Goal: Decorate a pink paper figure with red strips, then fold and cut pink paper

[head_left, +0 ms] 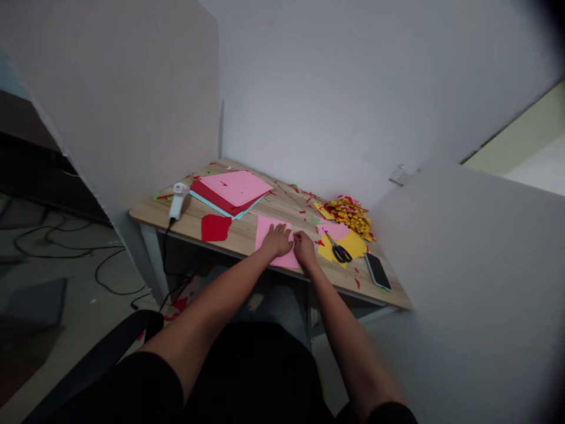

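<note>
1 pink sheet [286, 259], plain, lying flat at front of surface [293, 207]. 2 hands: left hand [278, 239] flat on it, fingers spread; right hand [304, 246] curled at its right edge, can't tell if gripping. 1 scissors [341, 253], 1 phone [378, 271].

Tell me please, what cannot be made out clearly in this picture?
1. Head view: part of the pink sheet, covered by the left grip.
2. Head view: whether the right grip pinches anything; too small to tell.
3. Head view: most of the stack's red paper, hidden under its top pink paper.
</note>
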`<state>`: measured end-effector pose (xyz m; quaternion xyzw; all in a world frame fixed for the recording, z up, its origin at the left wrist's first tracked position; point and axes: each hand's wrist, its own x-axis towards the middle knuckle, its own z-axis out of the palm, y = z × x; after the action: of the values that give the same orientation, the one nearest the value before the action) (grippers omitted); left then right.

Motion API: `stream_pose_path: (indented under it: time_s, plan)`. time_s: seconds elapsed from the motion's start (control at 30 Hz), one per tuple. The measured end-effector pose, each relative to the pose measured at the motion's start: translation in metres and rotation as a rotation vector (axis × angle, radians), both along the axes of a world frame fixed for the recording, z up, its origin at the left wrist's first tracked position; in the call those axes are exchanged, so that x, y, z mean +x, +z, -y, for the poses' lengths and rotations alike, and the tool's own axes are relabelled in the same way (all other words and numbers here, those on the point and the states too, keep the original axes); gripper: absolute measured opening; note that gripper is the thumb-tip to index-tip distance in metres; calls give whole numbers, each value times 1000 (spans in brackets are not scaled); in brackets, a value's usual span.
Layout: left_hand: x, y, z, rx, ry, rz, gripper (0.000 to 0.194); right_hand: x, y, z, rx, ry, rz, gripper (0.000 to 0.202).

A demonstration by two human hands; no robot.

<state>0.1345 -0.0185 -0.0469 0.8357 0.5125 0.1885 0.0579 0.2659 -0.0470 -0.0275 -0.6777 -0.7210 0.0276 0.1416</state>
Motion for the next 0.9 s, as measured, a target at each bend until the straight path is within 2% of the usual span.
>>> stream_pose_path:
  time_s: [0.13, 0.27, 0.47, 0.57, 0.8, 0.9]
  plan:
    - [2, -1, -1, -18, 10, -14, 45, -15, -6, -41, 24, -17, -42, 36]
    - [2, -1, -5, -45, -15, -34, 47, -10, -10, -57, 27, -39, -51, 37]
    - [-12, 6, -14, -74, -101, -32, 48, -5, -13, -52, 20, -33, 19, 38]
    - [-18, 4, -17, -108, -113, -23, 51, -6, -15, -45, 32, -23, 62, 38]
    - [-16, -4, -15, -173, 113, -10, 66, -8, -17, -39, 46, -11, 128, 39]
    - [-15, -4, -13, -168, 143, -8, 64, -8, -17, -40, 34, -9, 150, 39]
